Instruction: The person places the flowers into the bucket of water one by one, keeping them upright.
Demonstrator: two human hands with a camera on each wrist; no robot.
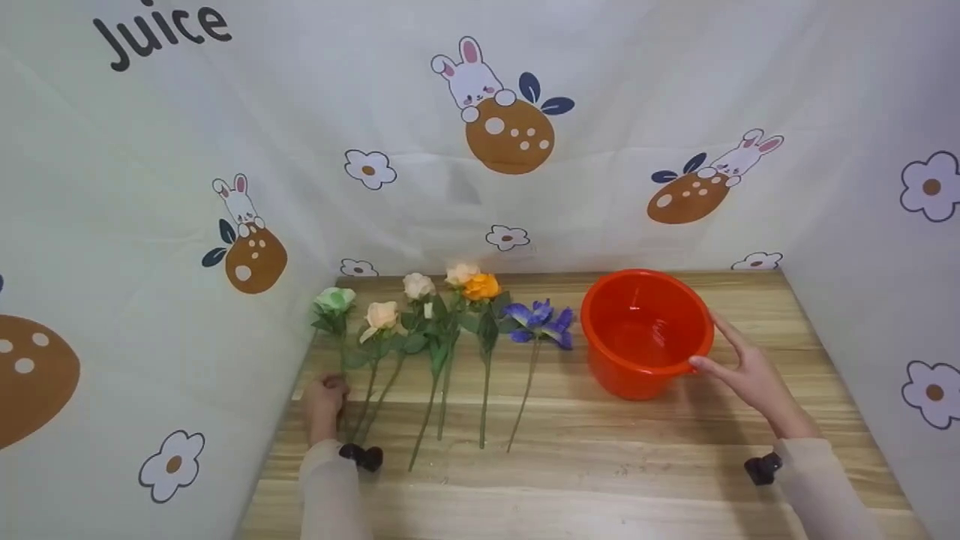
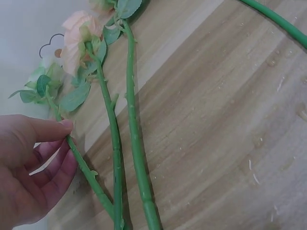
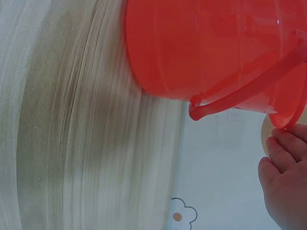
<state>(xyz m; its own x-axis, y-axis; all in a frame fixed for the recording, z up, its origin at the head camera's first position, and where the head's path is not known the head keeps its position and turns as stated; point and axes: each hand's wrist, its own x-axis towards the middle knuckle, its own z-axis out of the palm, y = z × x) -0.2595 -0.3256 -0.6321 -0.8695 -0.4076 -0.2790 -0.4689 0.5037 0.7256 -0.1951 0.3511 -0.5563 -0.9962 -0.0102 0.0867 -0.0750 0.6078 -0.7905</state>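
At the left of the table, my left hand [image 1: 326, 401] pinches the stem of a pale green artificial flower [image 1: 335, 300] between thumb and fingertips. In the left wrist view that stem [image 2: 88, 175] slants down and crosses near the foot of a peach rose [image 2: 79, 40] stem. A red plastic bucket [image 1: 626, 375] stands upright on the right side, nothing showing inside it. With fingers spread and fairly straight, my right hand [image 1: 757, 379] touches the bucket's right rim. The bucket's handle [image 3: 254, 86] hangs down along its side in the right wrist view.
Several flowers lie in a row on the wooden table [image 1: 525, 495]: a peach rose [image 1: 381, 319], a cream rose [image 1: 418, 286], an orange one [image 1: 481, 286] and a purple-blue one [image 1: 541, 322] nearest the bucket. Printed cloth walls [image 1: 600, 195] rise at the back and both sides.
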